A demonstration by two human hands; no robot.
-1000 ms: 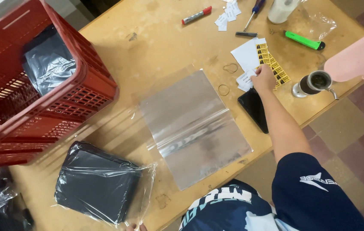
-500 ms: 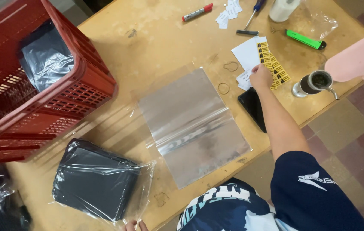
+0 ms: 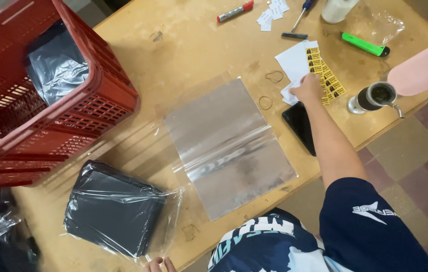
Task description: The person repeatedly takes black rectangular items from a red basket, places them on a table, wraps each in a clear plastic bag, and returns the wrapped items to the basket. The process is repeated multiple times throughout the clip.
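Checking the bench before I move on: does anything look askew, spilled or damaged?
Nothing spilled or broken. The black packet in clear wrap lies tilted at the table's front edge; the right hand rests on the label sheets.

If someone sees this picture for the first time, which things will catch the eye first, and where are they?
The big red plastic crate at the table's far left stands out first, with a grey bag inside. Next comes the clear plastic sheet lying flat in the middle, and the black bagged package near the front edge, where the left hand touches its wrapping. The right hand reaches to a sheet of yellow stickers at the right.
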